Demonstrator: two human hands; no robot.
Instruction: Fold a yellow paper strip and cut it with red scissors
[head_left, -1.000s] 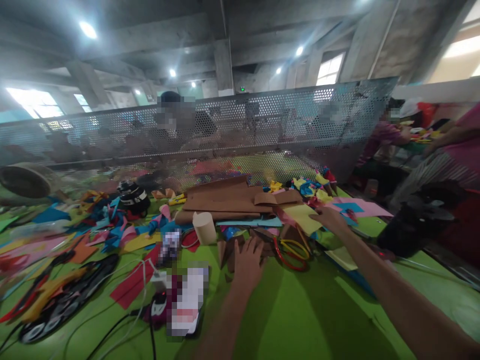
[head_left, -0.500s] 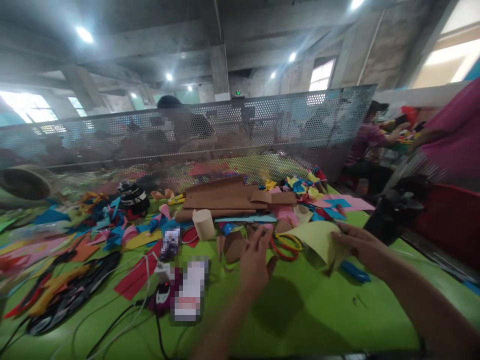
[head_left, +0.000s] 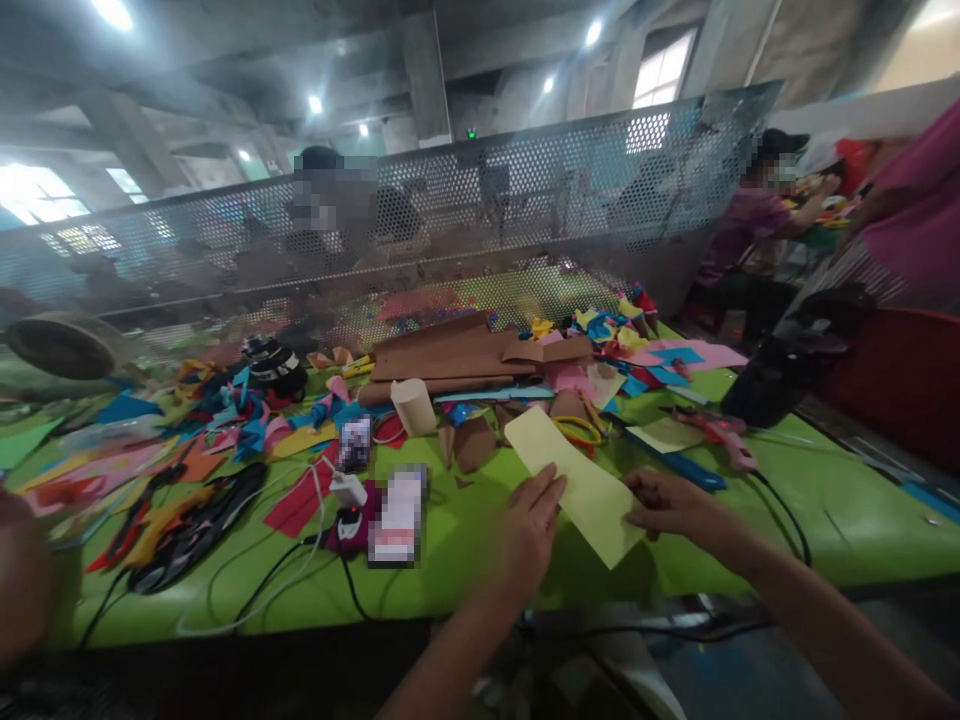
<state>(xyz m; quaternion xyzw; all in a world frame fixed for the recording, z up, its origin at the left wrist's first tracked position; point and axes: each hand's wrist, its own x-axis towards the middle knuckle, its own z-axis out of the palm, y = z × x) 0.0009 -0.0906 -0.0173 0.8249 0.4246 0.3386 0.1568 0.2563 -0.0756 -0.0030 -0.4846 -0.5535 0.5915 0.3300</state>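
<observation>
While the right hand (head_left: 679, 512) pinches a pale-yellow paper rectangle (head_left: 583, 488) below centre, the left hand (head_left: 529, 522) overlaps it, grip unclear; positioning seemingly needs steadiness next.

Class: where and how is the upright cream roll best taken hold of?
Probably around the middle of the cream roll's curved wall, thumb and fingers on opposite sides, coming from the near side: it stands on end, brown sheets lie behind it, and bare green tabletop shows in front.
</observation>
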